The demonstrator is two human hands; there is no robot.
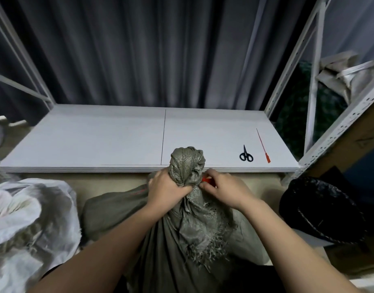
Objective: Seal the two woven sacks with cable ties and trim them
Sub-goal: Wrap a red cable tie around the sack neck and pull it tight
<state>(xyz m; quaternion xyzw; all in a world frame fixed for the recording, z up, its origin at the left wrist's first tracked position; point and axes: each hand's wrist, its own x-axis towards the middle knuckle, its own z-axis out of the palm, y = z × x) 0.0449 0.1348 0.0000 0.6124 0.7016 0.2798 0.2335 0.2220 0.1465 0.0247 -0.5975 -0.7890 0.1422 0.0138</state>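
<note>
Both hands work at the bunched neck of the grey-green woven sack (182, 218).
Left hand (167, 187) fists the neck; right hand (222, 189) fingertips apparently pinch a red cable tie (206, 179) against it.

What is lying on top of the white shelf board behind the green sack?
On the white shelf board lie black scissors and a red cable tie, right of the green sack. The sack's gathered top hides a little of the front edge.

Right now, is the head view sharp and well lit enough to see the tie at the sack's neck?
Head view: dim, soft light; wide-angle bending at the shelf posts; only a red sliver of tie shows beside the right hand.
</note>
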